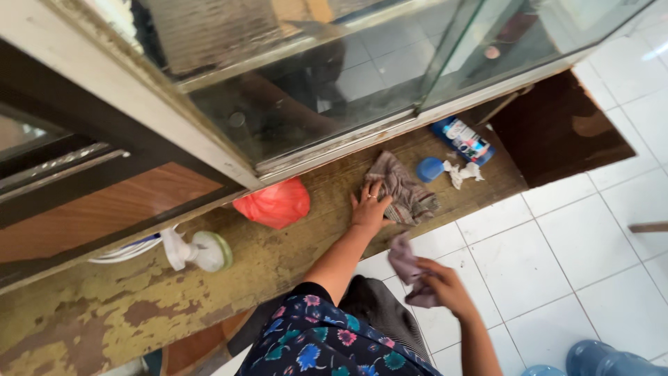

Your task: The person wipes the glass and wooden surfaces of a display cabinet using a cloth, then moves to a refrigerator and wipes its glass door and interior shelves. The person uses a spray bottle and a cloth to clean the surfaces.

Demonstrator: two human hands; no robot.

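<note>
Purple cloth (410,268) sits bunched in my right hand (445,285), grip closed on it. My left hand (369,209) presses flat, open, on the striped rag (403,188) on the stained worktop (278,257); grime remains beyond.

Head view, steeply downward (close)

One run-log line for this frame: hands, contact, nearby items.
left hand: flat on striped rag, worn wooden ledge | right hand: gripping purple cloth | nearby: red plastic bag, blue cap, blue bottle
</note>
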